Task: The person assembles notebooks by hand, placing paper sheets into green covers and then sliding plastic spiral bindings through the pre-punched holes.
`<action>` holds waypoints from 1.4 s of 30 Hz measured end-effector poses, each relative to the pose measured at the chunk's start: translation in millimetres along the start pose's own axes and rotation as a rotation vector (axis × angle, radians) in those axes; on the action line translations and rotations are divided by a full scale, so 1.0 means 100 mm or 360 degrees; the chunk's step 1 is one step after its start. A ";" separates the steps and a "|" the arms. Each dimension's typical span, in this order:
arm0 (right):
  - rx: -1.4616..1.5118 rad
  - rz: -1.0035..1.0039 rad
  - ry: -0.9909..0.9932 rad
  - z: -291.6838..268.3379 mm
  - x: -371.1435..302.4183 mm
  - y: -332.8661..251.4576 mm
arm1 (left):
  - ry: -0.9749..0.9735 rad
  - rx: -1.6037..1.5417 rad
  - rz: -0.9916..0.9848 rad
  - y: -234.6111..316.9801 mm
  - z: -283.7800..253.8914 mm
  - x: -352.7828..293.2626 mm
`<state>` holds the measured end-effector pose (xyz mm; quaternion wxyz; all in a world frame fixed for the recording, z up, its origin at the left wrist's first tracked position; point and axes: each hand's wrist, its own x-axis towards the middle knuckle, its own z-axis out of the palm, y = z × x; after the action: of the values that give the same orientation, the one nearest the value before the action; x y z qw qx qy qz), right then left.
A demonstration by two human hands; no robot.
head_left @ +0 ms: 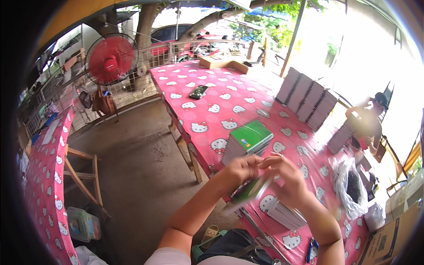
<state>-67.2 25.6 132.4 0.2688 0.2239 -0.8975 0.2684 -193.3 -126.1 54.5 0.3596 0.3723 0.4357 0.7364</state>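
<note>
A small spiral notebook (249,192) with a green and dark cover is tilted below my hands and smeared by motion. My left hand (242,169) is closed at its upper edge, fingers pinched together. My right hand (286,176) bends in from the other side, its fingertips meeting those of the left; its grip on the notebook is partly blurred. Just beyond the hands stands a stack of green-covered spiral notebooks (251,136). A pile of white-edged booklets (286,215) lies beneath my right forearm. Blue-handled pliers (312,250) rest near that forearm.
The pink patterned tablecloth (238,99) covers the long table. On it are a phone (198,92), tall rows of spiral-bound notebooks (304,98), an open cardboard box (223,64) and a plastic bag (349,187). Another person (369,123) sits at right. A red fan (111,59) stands at left.
</note>
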 end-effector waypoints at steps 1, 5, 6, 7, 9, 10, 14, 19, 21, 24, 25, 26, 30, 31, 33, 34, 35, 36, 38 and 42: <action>0.0151 0.0203 0.0124 0.03 0.11 0.11 | 0.0216 -0.0025 0.0138 -0.01 -0.17 0.07; 0.1175 0.0849 0.0837 0.00 0.61 0.86 | 0.1280 0.0289 0.0698 -0.18 -0.78 0.49; 0.0876 0.0942 0.0708 0.17 0.60 1.15 | 0.1280 0.0321 0.0688 -0.29 -0.92 0.57; 0.0554 0.1026 0.0589 0.35 0.57 1.48 | 0.1262 0.0339 0.0680 -0.43 -0.99 0.71; -0.0785 0.0134 0.0672 0.63 0.20 2.19 | 0.1264 0.0293 0.0642 -0.67 -0.77 1.04; -0.0581 0.0268 0.0679 0.69 0.23 2.19 | 0.1369 0.0531 0.0606 -0.62 -0.68 1.00; 0.0179 0.0801 0.0819 0.83 0.35 2.05 | 0.1628 0.0699 0.0838 -0.61 -0.62 1.08; -0.0190 0.0742 0.0706 0.60 0.28 1.92 | 0.1599 0.0681 0.0740 -0.66 -0.67 1.14; -0.0635 0.0594 0.0464 0.20 0.16 1.49 | 0.1571 0.0700 0.0755 -0.54 -0.87 0.86; -0.0909 0.0994 0.0144 -0.57 -0.77 0.90 | 0.1684 0.0410 0.0935 -0.24 -0.61 0.16; -0.0893 0.1133 0.0109 -0.69 -1.09 0.69 | 0.1770 0.0229 0.1045 -0.18 -0.45 -0.08; -0.0662 0.1338 0.0082 -0.71 -1.29 0.55 | 0.1674 0.0243 0.1163 -0.14 -0.30 -0.37; 0.0243 0.1991 0.0243 -0.59 -2.11 0.39 | 0.0758 0.0143 0.0899 -0.34 0.44 -0.19; 0.0459 0.2116 0.0396 -0.56 -2.24 0.41 | 0.0579 0.0124 0.0700 -0.40 0.60 -0.06; -0.0306 0.1810 0.0269 -0.61 -2.22 0.41 | 0.0435 -0.0053 0.0378 -0.61 0.81 0.18; -0.0676 0.1625 0.0204 -0.63 -2.15 0.36 | 0.0519 0.0311 0.0447 -0.66 0.95 0.29; -0.0569 0.1603 0.0277 -0.62 -2.05 0.28 | 0.0615 0.0694 0.0522 -0.70 1.05 0.32; -0.0481 0.1579 0.0349 -0.66 -1.95 0.18 | 0.0494 0.0923 0.0633 -0.77 1.09 0.33; -0.0061 0.1671 0.0585 -0.58 -1.85 0.06 | 0.0246 0.1377 0.0851 -0.89 1.15 0.33; 0.0803 0.1305 0.1355 -0.21 -1.99 0.10 | 0.0049 0.1010 0.0601 -0.99 1.36 0.26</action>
<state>85.3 97.4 23.7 0.4163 -0.2072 -0.6342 0.6177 -67.3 -17.3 17.2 0.0775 0.5279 0.5714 0.6236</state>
